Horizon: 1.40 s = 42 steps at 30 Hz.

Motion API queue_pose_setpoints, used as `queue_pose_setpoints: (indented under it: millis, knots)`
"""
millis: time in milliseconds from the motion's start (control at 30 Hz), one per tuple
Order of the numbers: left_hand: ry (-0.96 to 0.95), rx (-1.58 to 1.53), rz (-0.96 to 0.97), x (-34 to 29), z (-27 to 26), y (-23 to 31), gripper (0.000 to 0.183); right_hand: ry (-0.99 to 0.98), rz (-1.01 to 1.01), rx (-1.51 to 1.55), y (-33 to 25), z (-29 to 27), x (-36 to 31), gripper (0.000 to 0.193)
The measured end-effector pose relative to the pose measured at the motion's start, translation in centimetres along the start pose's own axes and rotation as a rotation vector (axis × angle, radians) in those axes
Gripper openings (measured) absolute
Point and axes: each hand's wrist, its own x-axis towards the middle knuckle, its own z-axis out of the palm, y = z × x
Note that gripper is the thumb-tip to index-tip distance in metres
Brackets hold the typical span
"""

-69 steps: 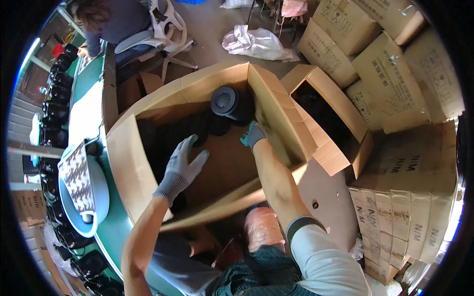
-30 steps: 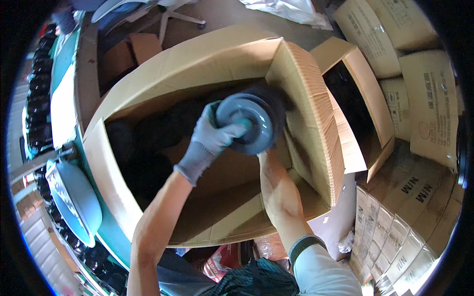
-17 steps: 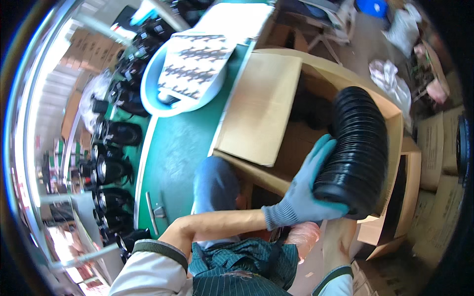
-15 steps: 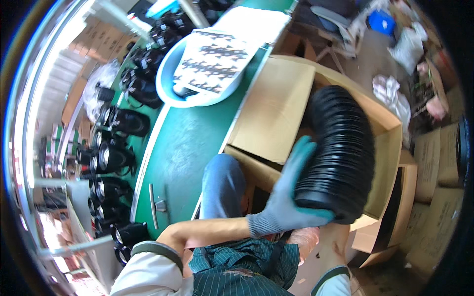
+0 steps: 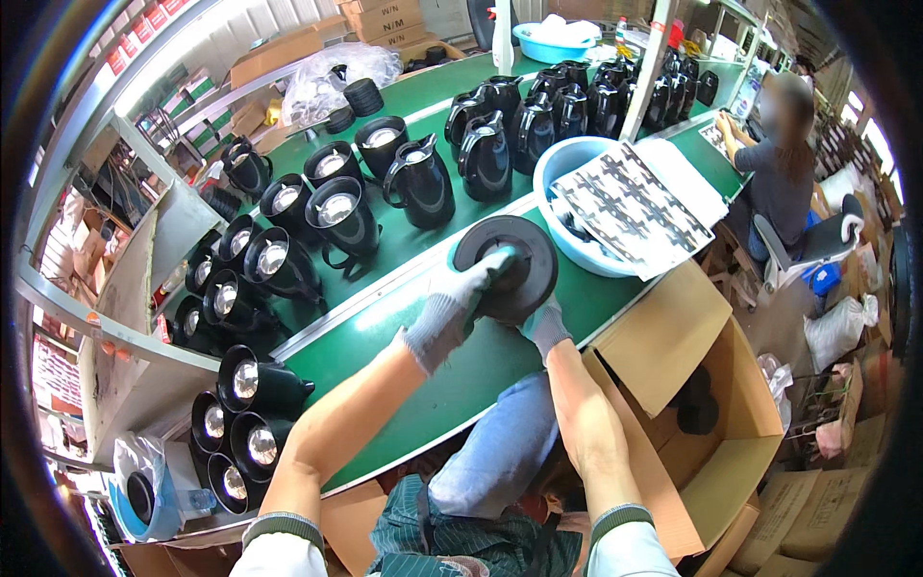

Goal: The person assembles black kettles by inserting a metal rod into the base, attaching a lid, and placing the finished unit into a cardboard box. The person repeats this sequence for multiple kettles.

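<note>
Between my gloved hands is a stack of black round plastic parts (image 5: 536,262), its round end facing me above the green bench (image 5: 380,418). My left hand (image 5: 460,300) grips its left side, with fingers lying over the end face. From the lower right my right hand (image 5: 546,324) holds it, and its fingers are mostly hidden behind the stack. Beyond the stack a black jug (image 5: 421,183) with a spout and handle stands on the bench. Left of it, open-topped black jugs with silvery insides (image 5: 344,219) stand in rows.
A light-blue basin (image 5: 553,173) with a patterned sheet over it sits to the right on the bench. At my right is an open cardboard box (image 5: 750,471) with black parts inside. A co-worker (image 5: 784,173) sits at the far right. A metal post (image 5: 646,72) rises from the bench.
The stack has moved left from over the cardboard box to above the bench, its end now toward me. My view has swung left, showing more jugs.
</note>
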Motion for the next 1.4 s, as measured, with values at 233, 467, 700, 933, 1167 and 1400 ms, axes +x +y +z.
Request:
queue_pose_setpoints:
  millis: [233, 467, 700, 933, 1167, 1400]
  knots:
    - [-0.082, 0.048, 0.043, 5.1, -0.5, 1.4, 0.049, 0.687, 0.022, -1.754, -4.4, -1.2, 0.3, 0.039]
    - [0.109, 0.133, 0.223, 7.1, 0.4, -0.7, 0.081, 0.179, -1.038, -1.435, -7.3, 7.4, -7.7, 0.058]
    - [-0.179, 0.084, 0.226, 6.5, -1.2, -0.5, 0.059, 0.165, -1.317, -1.935, -7.1, 18.1, -11.1, 0.086]
    - [-0.145, 0.360, 0.475, 12.1, -9.8, 8.6, 0.031, 0.101, -1.022, -2.210, -7.8, 18.8, -10.7, 0.083]
    - [0.446, 2.026, 0.501, 29.3, -19.5, 15.9, 0.039, 0.158, -0.982, -2.232, -7.8, 20.5, -11.8, 0.094]
    - [0.384, 1.954, 0.435, 32.2, -18.9, 14.7, 0.052, 0.219, -1.098, -2.140, -7.0, 21.9, -16.9, 0.093]
